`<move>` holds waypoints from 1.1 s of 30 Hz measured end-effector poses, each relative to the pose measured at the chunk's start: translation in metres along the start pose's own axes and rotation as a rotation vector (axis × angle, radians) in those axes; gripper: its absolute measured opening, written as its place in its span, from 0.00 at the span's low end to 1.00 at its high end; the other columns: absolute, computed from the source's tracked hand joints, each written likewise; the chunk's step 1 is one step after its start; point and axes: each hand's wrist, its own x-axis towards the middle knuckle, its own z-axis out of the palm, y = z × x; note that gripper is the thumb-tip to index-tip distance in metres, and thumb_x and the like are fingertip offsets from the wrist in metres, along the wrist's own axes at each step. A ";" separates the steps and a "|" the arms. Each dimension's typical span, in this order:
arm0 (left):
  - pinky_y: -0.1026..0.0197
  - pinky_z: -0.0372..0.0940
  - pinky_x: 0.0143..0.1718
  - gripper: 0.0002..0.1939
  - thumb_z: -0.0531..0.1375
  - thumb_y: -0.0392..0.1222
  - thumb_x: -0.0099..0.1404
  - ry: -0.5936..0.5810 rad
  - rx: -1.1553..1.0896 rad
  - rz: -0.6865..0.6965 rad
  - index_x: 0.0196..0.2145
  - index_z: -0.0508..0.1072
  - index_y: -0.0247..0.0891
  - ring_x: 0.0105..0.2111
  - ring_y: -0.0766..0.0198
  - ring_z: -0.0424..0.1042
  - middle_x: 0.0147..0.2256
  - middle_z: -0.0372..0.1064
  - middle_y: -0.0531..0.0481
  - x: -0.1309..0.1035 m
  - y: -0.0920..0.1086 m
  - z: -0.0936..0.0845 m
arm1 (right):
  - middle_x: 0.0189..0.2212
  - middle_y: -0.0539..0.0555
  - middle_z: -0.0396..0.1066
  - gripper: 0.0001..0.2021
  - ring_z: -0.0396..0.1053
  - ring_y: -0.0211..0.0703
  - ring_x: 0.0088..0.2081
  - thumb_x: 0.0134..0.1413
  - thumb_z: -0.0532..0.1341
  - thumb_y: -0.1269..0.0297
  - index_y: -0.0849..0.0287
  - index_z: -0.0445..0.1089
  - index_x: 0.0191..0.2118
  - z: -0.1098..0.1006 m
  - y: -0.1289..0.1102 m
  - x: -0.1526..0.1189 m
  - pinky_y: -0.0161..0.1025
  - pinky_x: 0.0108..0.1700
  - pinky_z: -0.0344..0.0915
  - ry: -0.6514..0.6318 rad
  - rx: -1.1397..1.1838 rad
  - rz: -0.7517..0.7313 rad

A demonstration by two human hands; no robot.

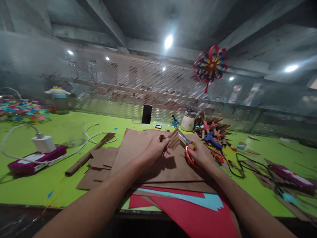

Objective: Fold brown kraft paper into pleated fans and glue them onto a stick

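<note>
The person's left hand pinches a small brown paper piece, thumb and fingers closed on its left side, so that its striped, seemingly pleated face juts out to the right, toward the scissors. Those sit in the right hand, fingers curled around the red handles, blades slanting up and leftward to end just beside the paper's right edge; I can't tell from here whether metal touches paper, or how far the blades are parted. The piece hangs between the two hands, nearer the left, its long axis hard to judge, though one edge tilts up to the right. Both hands are above the large brown sheets stacked on the green counter.
</note>
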 end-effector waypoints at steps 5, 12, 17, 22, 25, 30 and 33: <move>0.68 0.52 0.16 0.10 0.54 0.43 0.61 0.007 0.126 0.003 0.26 0.62 0.36 0.13 0.72 0.57 0.16 0.63 0.52 0.003 -0.002 -0.002 | 0.39 0.63 0.71 0.18 0.67 0.52 0.38 0.48 0.57 0.62 0.62 0.68 0.46 0.001 0.026 0.017 0.40 0.36 0.58 -0.065 -0.219 0.012; 0.67 0.51 0.18 0.10 0.54 0.41 0.58 0.083 0.452 -0.024 0.22 0.63 0.36 0.15 0.71 0.58 0.16 0.63 0.53 0.010 -0.007 -0.009 | 0.40 0.61 0.70 0.17 0.66 0.46 0.41 0.55 0.53 0.61 0.64 0.69 0.45 -0.003 0.016 0.012 0.39 0.43 0.59 0.010 -0.064 -0.208; 0.65 0.50 0.21 0.09 0.56 0.41 0.56 0.021 0.804 -0.071 0.20 0.66 0.36 0.18 0.68 0.60 0.15 0.62 0.53 0.015 -0.013 -0.014 | 0.37 0.60 0.70 0.13 0.66 0.47 0.39 0.52 0.56 0.63 0.60 0.71 0.42 -0.008 0.000 -0.006 0.37 0.37 0.58 -0.313 -0.222 -0.401; 0.65 0.50 0.21 0.09 0.57 0.43 0.54 -0.047 0.739 -0.141 0.21 0.66 0.36 0.17 0.67 0.60 0.15 0.62 0.53 0.016 -0.016 -0.015 | 0.34 0.59 0.72 0.10 0.67 0.44 0.36 0.51 0.54 0.72 0.62 0.72 0.35 -0.013 0.001 -0.004 0.35 0.36 0.59 -0.291 0.012 -0.373; 0.64 0.53 0.21 0.07 0.57 0.41 0.54 -0.028 0.585 -0.168 0.24 0.65 0.35 0.18 0.68 0.61 0.17 0.62 0.53 0.014 -0.017 -0.015 | 0.31 0.55 0.73 0.10 0.67 0.41 0.32 0.48 0.56 0.70 0.63 0.72 0.36 -0.029 -0.002 -0.002 0.35 0.34 0.61 -0.247 0.347 -0.293; 0.64 0.52 0.21 0.05 0.58 0.37 0.53 -0.019 0.361 -0.151 0.27 0.64 0.36 0.18 0.70 0.59 0.21 0.62 0.52 0.007 -0.009 -0.013 | 0.21 0.50 0.69 0.10 0.64 0.35 0.22 0.47 0.56 0.67 0.62 0.73 0.35 -0.098 0.007 -0.020 0.33 0.26 0.59 -0.596 0.550 -0.295; 0.64 0.48 0.20 0.06 0.60 0.38 0.52 -0.060 0.268 -0.139 0.27 0.64 0.36 0.18 0.71 0.58 0.21 0.61 0.52 0.004 -0.002 -0.013 | 0.24 0.53 0.71 0.07 0.68 0.39 0.27 0.44 0.61 0.65 0.62 0.74 0.29 -0.143 0.030 -0.035 0.34 0.31 0.61 -0.717 0.558 -0.367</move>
